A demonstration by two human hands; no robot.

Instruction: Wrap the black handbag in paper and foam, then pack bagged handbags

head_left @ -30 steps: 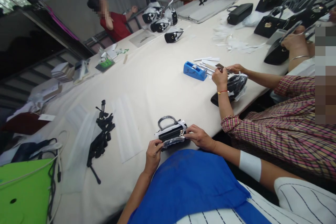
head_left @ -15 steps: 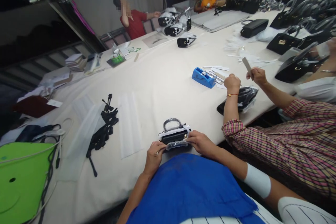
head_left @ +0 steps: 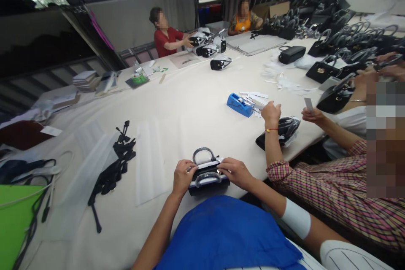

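A small black handbag (head_left: 211, 190) sits on the table in front of me, its opening facing up. One plastic-wrapped handle (head_left: 204, 152) stands up at its far side; the other handle (head_left: 207, 178) lies towards me. A white strip (head_left: 205, 165) runs along the far edge of the opening. At the bag's left top corner, my left hand (head_left: 183, 176) is closed in a pinch on the edge. My right hand (head_left: 237, 173) pinches the right top corner, close to a gold-coloured fitting. The exact grip points are partly hidden by the fingers.
Black straps (head_left: 115, 160) and white sheets (head_left: 149, 162) lie to the left. A blue tape dispenser (head_left: 239, 104) stands ahead. On my right, a co-worker in a plaid shirt (head_left: 329, 194) has a wrapped bag (head_left: 284, 128). Many black handbags (head_left: 321, 71) crowd the far right.
Both hands have moved from the near handle's ends to the bag's upper corners. The near handle and bag front show more now. Across the table, the person in red has lowered a raised arm.
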